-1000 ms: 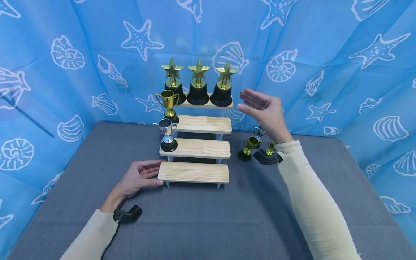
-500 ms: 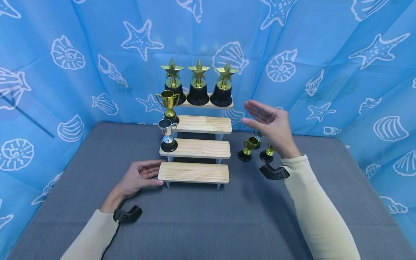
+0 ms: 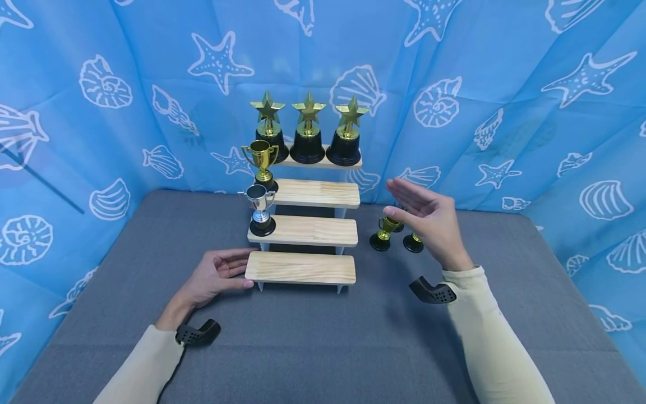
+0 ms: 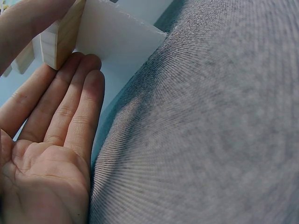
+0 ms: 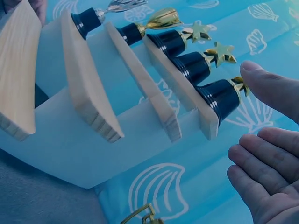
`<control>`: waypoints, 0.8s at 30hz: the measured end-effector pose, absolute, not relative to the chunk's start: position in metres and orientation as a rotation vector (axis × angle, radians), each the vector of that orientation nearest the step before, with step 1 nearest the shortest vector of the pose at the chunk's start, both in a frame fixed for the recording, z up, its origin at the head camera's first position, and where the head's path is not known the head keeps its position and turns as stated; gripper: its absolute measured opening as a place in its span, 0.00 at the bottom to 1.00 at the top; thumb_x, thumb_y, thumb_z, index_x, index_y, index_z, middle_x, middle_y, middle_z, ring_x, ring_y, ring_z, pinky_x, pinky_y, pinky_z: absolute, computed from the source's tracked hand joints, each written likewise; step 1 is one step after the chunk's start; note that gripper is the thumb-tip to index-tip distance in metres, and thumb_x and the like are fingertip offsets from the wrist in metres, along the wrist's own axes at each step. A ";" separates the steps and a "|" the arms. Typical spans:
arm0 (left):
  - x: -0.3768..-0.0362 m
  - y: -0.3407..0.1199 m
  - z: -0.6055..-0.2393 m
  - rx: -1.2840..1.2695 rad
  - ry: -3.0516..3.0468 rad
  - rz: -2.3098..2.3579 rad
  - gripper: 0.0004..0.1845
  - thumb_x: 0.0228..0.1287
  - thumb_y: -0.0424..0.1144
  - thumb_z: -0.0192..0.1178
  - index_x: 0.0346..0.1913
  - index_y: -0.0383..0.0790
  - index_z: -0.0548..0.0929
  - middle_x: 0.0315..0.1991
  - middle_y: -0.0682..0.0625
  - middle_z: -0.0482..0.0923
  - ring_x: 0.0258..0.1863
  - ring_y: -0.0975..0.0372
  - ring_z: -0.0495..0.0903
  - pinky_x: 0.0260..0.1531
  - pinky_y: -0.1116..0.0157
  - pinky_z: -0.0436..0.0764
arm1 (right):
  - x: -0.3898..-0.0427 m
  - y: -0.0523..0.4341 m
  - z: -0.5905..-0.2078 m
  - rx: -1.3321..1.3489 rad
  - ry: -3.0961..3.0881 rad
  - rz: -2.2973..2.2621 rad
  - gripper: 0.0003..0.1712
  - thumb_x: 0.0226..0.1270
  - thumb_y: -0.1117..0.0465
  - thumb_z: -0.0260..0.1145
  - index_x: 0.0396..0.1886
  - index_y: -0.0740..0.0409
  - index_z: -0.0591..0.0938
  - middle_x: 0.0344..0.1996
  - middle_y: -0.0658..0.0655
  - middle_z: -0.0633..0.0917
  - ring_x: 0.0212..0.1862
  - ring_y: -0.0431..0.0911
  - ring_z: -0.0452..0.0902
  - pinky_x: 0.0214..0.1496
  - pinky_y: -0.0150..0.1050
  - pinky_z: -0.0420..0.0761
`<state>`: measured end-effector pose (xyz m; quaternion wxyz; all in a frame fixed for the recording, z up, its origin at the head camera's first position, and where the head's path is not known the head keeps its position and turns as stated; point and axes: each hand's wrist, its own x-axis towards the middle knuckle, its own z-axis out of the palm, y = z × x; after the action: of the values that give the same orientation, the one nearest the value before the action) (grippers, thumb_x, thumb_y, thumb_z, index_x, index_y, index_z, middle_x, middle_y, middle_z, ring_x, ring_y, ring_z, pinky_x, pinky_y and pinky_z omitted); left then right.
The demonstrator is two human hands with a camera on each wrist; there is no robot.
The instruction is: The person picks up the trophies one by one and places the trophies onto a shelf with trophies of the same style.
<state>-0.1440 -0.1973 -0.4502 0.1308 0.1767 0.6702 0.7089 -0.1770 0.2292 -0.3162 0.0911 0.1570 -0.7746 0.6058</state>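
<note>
My left hand (image 3: 217, 275) holds the left end of the lowest step (image 3: 300, 267) of a four-tier wooden display stand, thumb at the front corner and fairly straight fingers behind it. In the left wrist view the step's wood end (image 4: 58, 44) shows between thumb and fingertips (image 4: 93, 79). My right hand (image 3: 426, 221) is open and holds nothing, close over the small trophies right of the stand. Among them are a gold cup trophy (image 3: 385, 230) and a second gold one (image 3: 414, 242), partly hidden by the hand. A third trophy behind is mostly covered.
Star trophies (image 3: 308, 129) line the top step. A gold cup trophy (image 3: 261, 160) stands at the left of the step below, and a silver cup trophy (image 3: 259, 207) one step lower. A blue seashell curtain (image 3: 479, 112) hangs behind the grey-covered table (image 3: 323, 348).
My right hand has come down and slightly right, toward the front, from beside the top step to over the small trophies. The left hand and the stand have stayed put.
</note>
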 end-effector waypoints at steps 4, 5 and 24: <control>-0.144 -0.197 -0.450 0.514 1.947 2.059 0.39 0.52 0.19 0.72 0.67 0.15 0.66 0.66 0.23 0.68 0.58 0.61 0.81 0.61 0.63 0.80 | -0.172 0.233 -0.322 0.436 -2.293 1.808 0.34 0.64 0.67 0.75 0.69 0.65 0.75 0.65 0.65 0.78 0.68 0.51 0.74 0.68 0.35 0.76; -0.144 -0.197 -0.450 0.514 1.947 2.060 0.39 0.52 0.19 0.72 0.67 0.15 0.66 0.66 0.23 0.68 0.58 0.61 0.81 0.61 0.63 0.80 | -0.171 0.233 -0.323 0.427 -2.288 1.814 0.34 0.64 0.67 0.75 0.69 0.65 0.75 0.65 0.65 0.78 0.68 0.51 0.74 0.67 0.35 0.77; -0.145 -0.198 -0.451 0.517 1.956 2.050 0.39 0.53 0.19 0.72 0.68 0.16 0.66 0.66 0.24 0.69 0.58 0.61 0.81 0.61 0.64 0.80 | -0.166 0.255 -0.345 0.354 -2.086 1.995 0.33 0.61 0.74 0.73 0.67 0.70 0.75 0.63 0.68 0.79 0.65 0.51 0.77 0.63 0.35 0.80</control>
<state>-0.1445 -0.1979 -0.4507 0.1303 0.1779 0.6733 0.7057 -0.1664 0.2551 -0.3448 0.1165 0.1210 -0.7123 0.6815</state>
